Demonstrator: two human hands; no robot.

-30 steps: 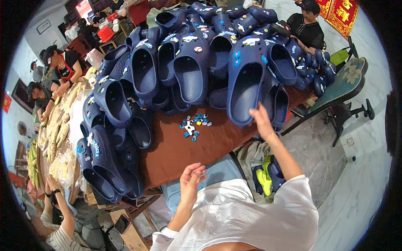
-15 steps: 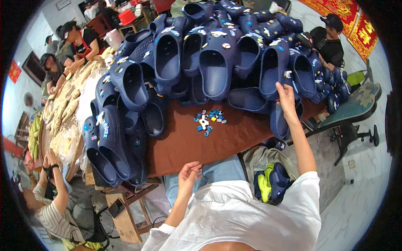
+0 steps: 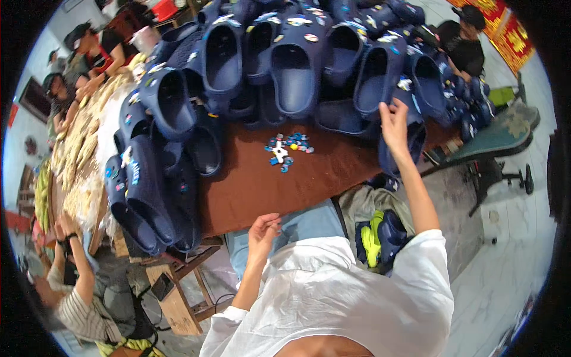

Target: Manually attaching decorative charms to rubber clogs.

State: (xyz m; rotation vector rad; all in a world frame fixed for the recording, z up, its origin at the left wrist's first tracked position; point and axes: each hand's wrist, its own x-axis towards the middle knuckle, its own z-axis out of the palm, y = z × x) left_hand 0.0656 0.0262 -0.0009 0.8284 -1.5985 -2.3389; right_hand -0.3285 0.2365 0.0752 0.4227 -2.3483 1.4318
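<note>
My right hand (image 3: 395,128) is raised at the right end of a pile of navy clogs, fingers apart, their tips at the edge of a navy clog (image 3: 373,89); I cannot tell if they touch it. Another navy clog (image 3: 389,157) hangs just below that hand. My left hand (image 3: 263,232) hovers over the near edge of the brown table cover (image 3: 244,196), its fingers curled together; anything small inside them is hidden. A little heap of shoe charms (image 3: 288,149) in blue, white and yellow lies mid-table. Many clogs in the pile carry such charms.
Below the table's right side an open sack (image 3: 352,205) holds dark clogs and something lime green. Left, a wooden stool (image 3: 178,303) bears a phone (image 3: 163,287). A green chair (image 3: 505,134) stands at right. Several people work around a table of corn (image 3: 83,149) at left.
The whole scene has shifted up and slightly left in the picture as my head moved. My right hand stays at the same clogs, and my left hand keeps its curl over the table edge.
</note>
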